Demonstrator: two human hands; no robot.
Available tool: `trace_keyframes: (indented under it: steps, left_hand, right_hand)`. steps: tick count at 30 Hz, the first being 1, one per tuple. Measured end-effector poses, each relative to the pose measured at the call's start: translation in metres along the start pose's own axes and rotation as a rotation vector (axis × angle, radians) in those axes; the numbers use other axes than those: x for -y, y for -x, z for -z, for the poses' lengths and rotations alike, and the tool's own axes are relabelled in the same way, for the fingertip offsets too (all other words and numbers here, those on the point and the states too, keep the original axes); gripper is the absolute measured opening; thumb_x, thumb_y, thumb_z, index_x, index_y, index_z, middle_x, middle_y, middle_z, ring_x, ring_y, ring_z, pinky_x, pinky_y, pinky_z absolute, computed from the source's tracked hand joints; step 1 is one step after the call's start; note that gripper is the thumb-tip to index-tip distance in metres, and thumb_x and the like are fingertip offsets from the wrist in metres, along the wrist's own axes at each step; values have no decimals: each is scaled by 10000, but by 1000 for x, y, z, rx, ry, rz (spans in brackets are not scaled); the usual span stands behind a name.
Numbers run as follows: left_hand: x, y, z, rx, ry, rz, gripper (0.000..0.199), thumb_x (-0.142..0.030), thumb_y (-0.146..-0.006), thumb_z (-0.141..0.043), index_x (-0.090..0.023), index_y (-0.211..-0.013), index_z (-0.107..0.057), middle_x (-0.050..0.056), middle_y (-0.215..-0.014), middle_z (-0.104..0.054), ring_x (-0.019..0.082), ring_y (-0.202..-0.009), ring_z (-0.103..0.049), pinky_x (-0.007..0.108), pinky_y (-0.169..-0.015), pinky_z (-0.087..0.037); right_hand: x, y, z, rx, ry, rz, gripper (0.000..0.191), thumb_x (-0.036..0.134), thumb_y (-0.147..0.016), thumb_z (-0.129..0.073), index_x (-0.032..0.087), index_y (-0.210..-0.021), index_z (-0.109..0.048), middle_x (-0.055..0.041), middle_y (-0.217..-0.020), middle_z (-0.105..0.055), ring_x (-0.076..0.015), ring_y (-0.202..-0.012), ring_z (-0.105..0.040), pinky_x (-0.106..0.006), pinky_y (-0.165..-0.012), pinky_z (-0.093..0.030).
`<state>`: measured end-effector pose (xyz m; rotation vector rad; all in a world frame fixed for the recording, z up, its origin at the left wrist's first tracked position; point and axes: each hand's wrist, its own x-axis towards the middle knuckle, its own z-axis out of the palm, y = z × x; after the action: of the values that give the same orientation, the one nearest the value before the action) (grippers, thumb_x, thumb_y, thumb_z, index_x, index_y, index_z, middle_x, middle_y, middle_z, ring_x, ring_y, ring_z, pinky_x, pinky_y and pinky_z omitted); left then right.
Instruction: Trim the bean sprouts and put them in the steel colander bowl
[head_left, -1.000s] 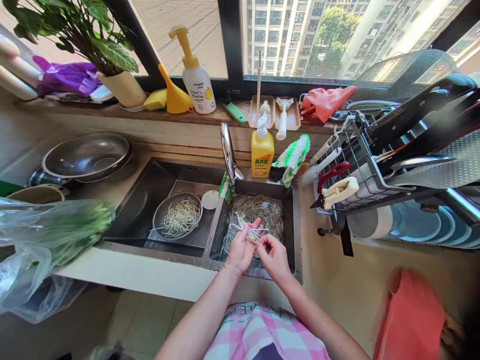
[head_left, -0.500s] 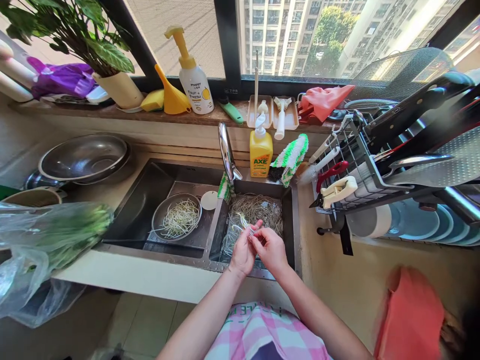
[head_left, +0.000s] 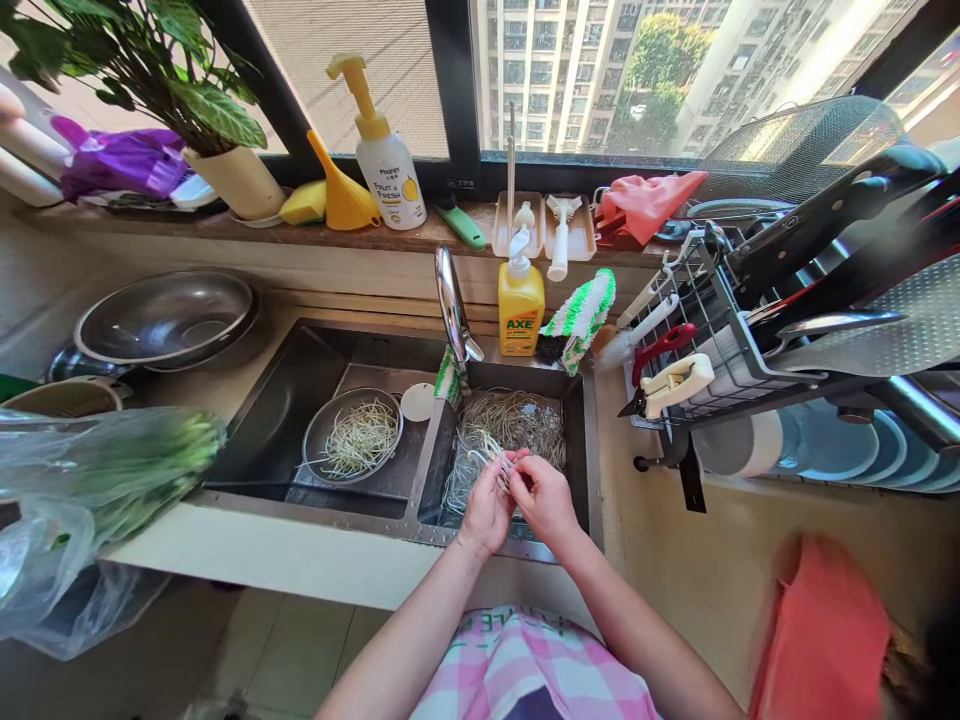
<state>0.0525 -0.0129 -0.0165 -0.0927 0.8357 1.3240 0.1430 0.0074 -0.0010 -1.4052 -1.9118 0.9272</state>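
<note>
Over the front of the right sink basin (head_left: 585, 440), my left hand (head_left: 487, 510) is closed around a small bunch of bean sprouts (head_left: 491, 455), whose pale ends stick out toward the faucet. My right hand (head_left: 541, 500) touches it from the right, its thumb and fingers pinched on the sprouts' near ends. Beneath the hands, thin brownish strands (head_left: 525, 415) lie in the basin, some in water. In the left basin, a round metal bowl (head_left: 311, 440) holds more pale sprouts (head_left: 360, 440).
The faucet (head_left: 451, 300) rises behind the basins, beside a yellow AXE bottle (head_left: 520, 315). A wire rack (head_left: 720, 310) with knives and utensils stands right. A plastic bag of greens (head_left: 150, 460) lies left, below stacked pans (head_left: 169, 320).
My right fingers have shifted slightly against the sprouts, and the left fingers have curled in a little. The bowl and basins look the same.
</note>
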Motion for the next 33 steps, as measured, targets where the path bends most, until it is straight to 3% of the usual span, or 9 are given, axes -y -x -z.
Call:
trace_keyframes:
  steps: [5,10,14,17,20,22,26,30,33]
  left_hand:
    - [-5,-3,5,-84,-5,2,116,-214,-755,-566,-157,-854,-589,35,-813,-657,134,-743,-613,279,-713,-472]
    - [-6,-6,7,-129,2,39,88,-207,-756,-575,-160,-830,-574,34,-796,-654,134,-723,-616,275,-672,-476]
    - [-8,-7,5,-62,35,34,68,-198,-765,-563,-155,-816,-572,50,-851,-662,171,-830,-622,318,-751,-475]
    - [-19,-4,3,17,139,61,79,-215,-782,-530,-161,-810,-581,52,-932,-656,215,-962,-589,396,-854,-440]
    - [-34,0,1,109,223,92,124,-223,-794,-484,-164,-770,-589,52,-987,-645,233,-1045,-546,450,-928,-378]
    - [-41,3,0,162,247,95,140,-219,-788,-465,-165,-745,-587,47,-998,-643,227,-1049,-542,459,-957,-346]
    - [-45,7,1,190,259,90,135,-214,-765,-456,-171,-696,-564,34,-955,-652,210,-1000,-565,467,-980,-311]
    - [-43,9,1,189,257,77,115,-211,-745,-462,-174,-674,-544,34,-950,-651,209,-995,-565,466,-987,-298]
    - [-42,10,0,192,242,75,93,-205,-725,-467,-173,-662,-528,45,-983,-642,227,-1042,-539,473,-988,-291]
  right_hand:
    - [-7,-2,1,23,-336,-125,170,237,-766,-446,173,-625,-516,9,-624,-544,-109,-575,-491,-197,-538,-388]
    - [-16,-2,4,48,-336,-189,123,202,-699,-456,177,-579,-470,55,-521,-411,-81,-484,-381,-176,-452,-304]
    - [-18,-2,6,-66,-217,-160,147,179,-668,-456,178,-526,-422,62,-498,-346,-75,-475,-321,-176,-440,-259]
    - [-21,-5,10,-156,-314,-218,143,225,-711,-457,180,-576,-441,52,-522,-395,-83,-481,-363,-184,-455,-303]
    - [-34,-6,14,-30,-440,-268,164,313,-766,-443,179,-684,-487,30,-563,-491,-93,-456,-414,-197,-435,-340]
    - [-48,-4,15,88,-377,-248,160,326,-763,-467,182,-719,-522,18,-584,-531,-100,-451,-439,-201,-427,-345]
    - [-66,6,14,86,-132,-169,78,252,-711,-550,191,-748,-579,-5,-672,-567,-124,-557,-493,-221,-509,-376]
    - [-46,17,18,132,-160,-59,106,271,-773,-510,185,-737,-561,-1,-659,-554,-126,-580,-493,-228,-542,-397]
    - [-19,19,27,24,-227,-21,118,287,-799,-496,184,-783,-551,-11,-689,-546,-123,-589,-484,-230,-545,-402]
